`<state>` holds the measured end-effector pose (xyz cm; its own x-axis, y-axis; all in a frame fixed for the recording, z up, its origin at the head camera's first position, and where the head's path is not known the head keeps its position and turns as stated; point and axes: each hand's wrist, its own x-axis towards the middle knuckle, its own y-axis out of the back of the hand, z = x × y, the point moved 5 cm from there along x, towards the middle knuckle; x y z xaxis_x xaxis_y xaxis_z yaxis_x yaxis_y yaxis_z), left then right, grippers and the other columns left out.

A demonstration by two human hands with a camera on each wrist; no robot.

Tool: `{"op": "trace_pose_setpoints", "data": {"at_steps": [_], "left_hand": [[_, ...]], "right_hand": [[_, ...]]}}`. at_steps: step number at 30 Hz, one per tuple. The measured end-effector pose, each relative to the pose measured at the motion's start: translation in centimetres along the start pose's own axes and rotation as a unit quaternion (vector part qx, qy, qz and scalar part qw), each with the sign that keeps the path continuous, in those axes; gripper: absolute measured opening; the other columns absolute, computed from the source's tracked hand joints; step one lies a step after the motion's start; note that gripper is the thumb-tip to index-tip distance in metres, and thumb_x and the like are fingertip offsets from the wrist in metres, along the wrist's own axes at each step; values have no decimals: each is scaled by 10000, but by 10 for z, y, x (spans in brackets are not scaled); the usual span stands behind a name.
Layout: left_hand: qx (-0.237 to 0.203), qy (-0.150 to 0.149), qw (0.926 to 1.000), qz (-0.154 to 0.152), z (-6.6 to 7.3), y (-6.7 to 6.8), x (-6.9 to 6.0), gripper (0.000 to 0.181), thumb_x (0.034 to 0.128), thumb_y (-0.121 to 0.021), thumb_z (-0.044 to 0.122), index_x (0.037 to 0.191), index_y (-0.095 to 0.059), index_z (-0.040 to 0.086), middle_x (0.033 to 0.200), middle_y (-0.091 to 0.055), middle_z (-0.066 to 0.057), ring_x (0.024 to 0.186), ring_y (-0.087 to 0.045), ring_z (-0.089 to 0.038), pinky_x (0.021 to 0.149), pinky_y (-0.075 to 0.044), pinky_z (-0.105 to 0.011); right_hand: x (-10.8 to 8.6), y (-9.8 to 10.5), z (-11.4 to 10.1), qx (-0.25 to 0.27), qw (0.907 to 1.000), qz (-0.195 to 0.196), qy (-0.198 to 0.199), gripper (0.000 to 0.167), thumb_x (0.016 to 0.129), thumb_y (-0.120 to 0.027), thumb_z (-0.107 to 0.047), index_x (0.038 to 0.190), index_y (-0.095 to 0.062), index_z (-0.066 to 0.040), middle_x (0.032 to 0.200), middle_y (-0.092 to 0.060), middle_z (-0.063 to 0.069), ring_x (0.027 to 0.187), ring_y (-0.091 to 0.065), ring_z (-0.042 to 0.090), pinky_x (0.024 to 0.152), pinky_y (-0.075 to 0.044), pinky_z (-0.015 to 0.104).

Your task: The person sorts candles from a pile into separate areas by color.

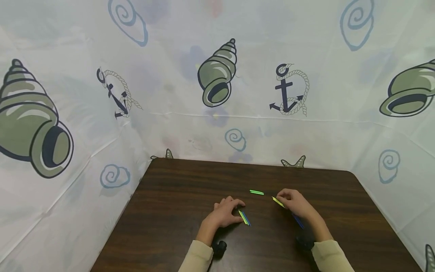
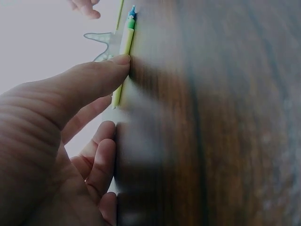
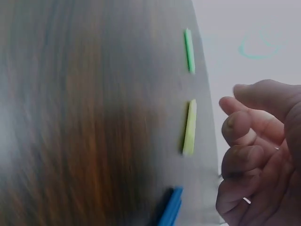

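Note:
My left hand rests low at the table's middle, beside a thin yellow stick and a blue stick lying side by side. In the left wrist view the thumb tip touches the yellow stick, and the fingers are loosely bent. Over to the right, my right hand hovers by another yellow stick. Its fingers are loosely curled with nothing between them in the right wrist view, apart from that yellow stick. Blue sticks lie partly beneath this hand.
Green sticks lie together farther back, between the hands. The dark wooden table ends at a white printed cloth hanging at the back and sides. A black wrist device sits at the left wrist, another at the right.

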<state>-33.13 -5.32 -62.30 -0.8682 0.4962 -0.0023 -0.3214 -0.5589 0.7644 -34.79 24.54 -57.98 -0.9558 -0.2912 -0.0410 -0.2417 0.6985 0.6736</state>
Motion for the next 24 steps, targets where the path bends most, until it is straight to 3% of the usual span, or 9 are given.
{"op": "trace_pose_setpoints", "data": {"at_steps": [5, 10, 18, 24], "left_hand": [[-43, 51, 10000, -63, -2, -2, 0, 472, 951, -842, 376, 1385, -672, 298, 1157, -553, 33, 998, -436, -150, 869, -279, -451], [-78, 109, 9999, -91, -1, 0, -1, 462, 961, -833, 366, 1388, -671, 297, 1180, -559, 29, 1012, -439, -152, 873, -281, -441], [-101, 108, 9999, -63, -2, -2, 1, 441, 961, -834, 358, 1369, -677, 297, 1175, -559, 26, 1013, -448, -162, 873, -292, -444], [-32, 32, 10000, 48, 0, -1, 0, 427, 958, -838, 350, 1349, -685, 277, 1184, -567, 7, 1005, -455, -166, 862, -290, -435]], "right_hand": [[-6, -16, -10, 122, 9998, -133, 47, 233, 1073, -688, -280, 1139, -746, -64, 784, -615, 27, 681, -557, 157, 617, -471, 307], [-9, -36, -19, 336, 9991, -72, -241, 194, 1053, -717, -270, 1069, -750, -79, 772, -622, 33, 672, -560, 163, 603, -467, 319], [-11, -73, -45, 476, 9981, -219, -310, 205, 1036, -733, -251, 970, -748, -57, 745, -635, 20, 632, -560, 148, 586, -454, 303], [-8, -89, -58, 334, 9980, -20, -531, 207, 987, -778, -232, 882, -757, -56, 683, -634, -4, 611, -555, 135, 583, -450, 310]]}}
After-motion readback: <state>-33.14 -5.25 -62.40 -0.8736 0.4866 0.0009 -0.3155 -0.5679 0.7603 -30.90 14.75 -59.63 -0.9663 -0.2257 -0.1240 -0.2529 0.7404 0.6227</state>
